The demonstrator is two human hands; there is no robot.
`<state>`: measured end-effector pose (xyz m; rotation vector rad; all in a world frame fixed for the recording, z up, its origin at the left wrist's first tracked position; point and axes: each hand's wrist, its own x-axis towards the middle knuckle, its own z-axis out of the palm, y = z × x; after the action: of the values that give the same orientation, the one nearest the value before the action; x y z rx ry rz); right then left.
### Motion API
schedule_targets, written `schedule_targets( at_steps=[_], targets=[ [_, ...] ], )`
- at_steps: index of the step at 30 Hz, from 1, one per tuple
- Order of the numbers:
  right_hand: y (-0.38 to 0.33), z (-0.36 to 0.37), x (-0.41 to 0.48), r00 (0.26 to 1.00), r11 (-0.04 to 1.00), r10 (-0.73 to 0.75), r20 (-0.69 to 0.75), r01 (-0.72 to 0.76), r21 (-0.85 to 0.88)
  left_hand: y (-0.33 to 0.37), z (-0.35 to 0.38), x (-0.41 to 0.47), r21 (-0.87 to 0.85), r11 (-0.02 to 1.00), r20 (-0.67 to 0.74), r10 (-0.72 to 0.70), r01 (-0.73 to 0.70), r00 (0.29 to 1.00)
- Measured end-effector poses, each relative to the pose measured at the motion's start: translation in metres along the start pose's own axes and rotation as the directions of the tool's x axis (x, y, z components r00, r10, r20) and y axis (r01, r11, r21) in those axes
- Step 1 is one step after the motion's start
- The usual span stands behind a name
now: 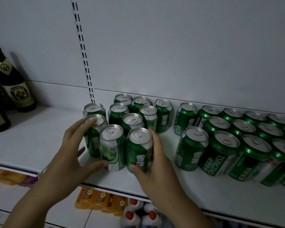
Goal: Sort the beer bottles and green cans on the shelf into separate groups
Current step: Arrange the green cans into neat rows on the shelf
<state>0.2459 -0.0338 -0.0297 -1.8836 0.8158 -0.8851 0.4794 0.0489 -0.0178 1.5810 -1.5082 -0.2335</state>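
Observation:
A cluster of several green cans [133, 122] stands in the middle of the white shelf [39, 137]. My left hand [70, 152] is spread against the cluster's left side, its index finger on the top of a left can [93, 137] and its thumb touching the front-left can [112, 148]. My right hand [155, 162] lies along the right side of the front-right can [138, 148], with straight fingers behind it and the thumb at its base. Dark beer bottles [14, 86] stand at the far left of the shelf. A second, larger group of green cans [234, 145] fills the right.
The slotted shelf upright [84, 51] runs up the white back wall behind the cluster. Bare shelf lies between the bottles and the cans. Below the shelf edge are orange packs [99, 199] and white jugs with red caps [138, 214].

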Motion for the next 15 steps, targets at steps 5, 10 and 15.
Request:
schedule_targets(
  at_steps=[5,10,15],
  targets=[
    [0.001,0.013,0.005,1.000,1.000,-0.026,0.008,0.026,-0.010,-0.002,0.002,0.002,-0.053,0.999,0.043,0.013,-0.011,0.999],
    [-0.002,0.032,0.012,0.996,0.996,-0.085,-0.011,0.084,-0.030,-0.002,0.012,0.013,-0.186,0.982,0.008,-0.007,0.009,1.000],
    [-0.003,0.041,0.024,0.998,0.995,-0.067,0.008,0.067,-0.069,-0.006,0.008,0.017,-0.276,0.961,-0.023,-0.011,0.004,1.000]
  ],
)
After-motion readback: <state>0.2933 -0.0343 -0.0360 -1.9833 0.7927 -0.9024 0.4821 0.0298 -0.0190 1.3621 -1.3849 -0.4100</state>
